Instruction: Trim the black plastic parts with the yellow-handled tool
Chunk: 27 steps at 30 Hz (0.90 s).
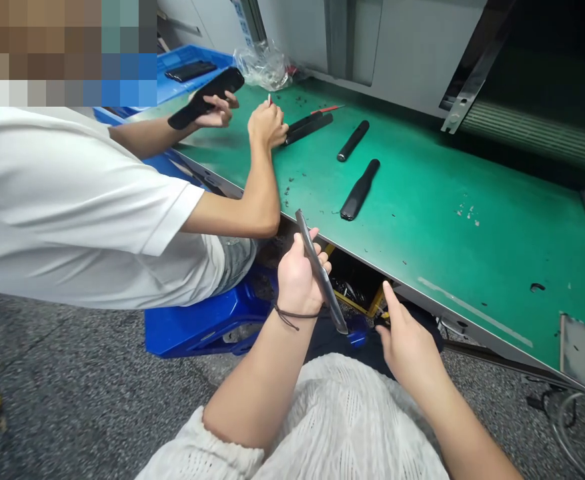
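My left hand point(302, 270) is closed around a long, narrow, dark plastic piece point(319, 267), seen nearly edge-on in front of the table's near edge. My right hand point(409, 340) is apart from it, to the right, with the index finger stretched out and the thumb away from it. The other fingers of that hand are hidden, and nothing shows plainly in its grip. On the green table beyond lie a black paddle-shaped piece point(359, 191) and a slimmer black piece point(353, 141).
At left a co-worker in a white shirt point(72, 200) holds a black piece point(209, 97) over the green table point(437, 200). A blue stool point(192, 323) stands below. A blue bin point(187, 57), clear plastic bag point(267, 67) and red-handled tool point(328, 109) are further back. Dark scraps dot the tabletop.
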Tool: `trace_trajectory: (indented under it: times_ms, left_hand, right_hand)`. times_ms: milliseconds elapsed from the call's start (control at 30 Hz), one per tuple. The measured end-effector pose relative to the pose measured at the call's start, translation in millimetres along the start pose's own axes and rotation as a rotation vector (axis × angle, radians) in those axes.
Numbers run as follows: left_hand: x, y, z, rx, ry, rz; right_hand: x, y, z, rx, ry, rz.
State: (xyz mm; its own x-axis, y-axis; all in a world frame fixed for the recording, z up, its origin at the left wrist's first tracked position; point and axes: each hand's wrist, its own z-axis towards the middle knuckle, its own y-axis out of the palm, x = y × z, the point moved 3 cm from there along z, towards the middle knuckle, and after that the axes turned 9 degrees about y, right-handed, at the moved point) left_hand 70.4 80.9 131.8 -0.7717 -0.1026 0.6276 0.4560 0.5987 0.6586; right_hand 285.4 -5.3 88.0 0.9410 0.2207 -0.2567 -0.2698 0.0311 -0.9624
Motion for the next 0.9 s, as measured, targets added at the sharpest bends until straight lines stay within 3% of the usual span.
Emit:
trace_trajectory:
  times_ms: [133, 200, 300, 333, 400, 433, 500, 567, 633, 667, 767, 900]
  left_hand:
    - [-14, -0.9, -2, 0.035, -0.021, 0.006]
    - [-23, -3.9, -3, 0.030, -0.017, 0.056]
    - [-32, -17.5, -5, -0.003, 0.037, 0.167]
    - [-31, -24.9, -8, -0.005, 0.116, 0.229]
    - [-17, -39.4, -20, -0.036, 0.420, 0.429]
    - [-8, -43.6, -29, -0.111, 0.606, 0.565]
    - [4, -44.5, -49, -0.436, 0.873, 0.815]
    - [6, -41.9, -65, -0.867, 0.896, 0.928]
    - [4, -40.1, -73, -1.131, 0.854, 0.960]
    - [3, -39.5, -72, -1.168, 0.839, 0.970]
    - [-1, -38.1, -65, -1.129, 0.798, 0.964]
    - [-3, -36.0, -61, -1.161, 0.772, 0.925]
  right_hand:
    - [-28, -20, 0, -0.118, -0.032, 0.658]
    - [-43, -29, 0, -0.067, -0.097, 0.852]
    - [-52, -39, 0, 0.087, -0.100, 0.949]
    - [-52, -41, 0, 0.115, -0.085, 0.964]
    - [-50, -46, 0, 0.108, -0.056, 0.989]
    - [-50, -48, -1, 0.093, -0.049, 1.001]
    - [-52, -52, -3, 0.043, -0.054, 1.021]
    - [-56, -55, -5, -0.009, -0.075, 1.033]
    - [-59, -57, -7, -0.074, -0.096, 1.027]
    - [-59, -59, -7, -0.109, -0.100, 1.015]
    - [-50, -67, -6, -0.150, -0.153, 0.916]
    - [-39, -81, -1, -0.071, -0.393, 0.581]
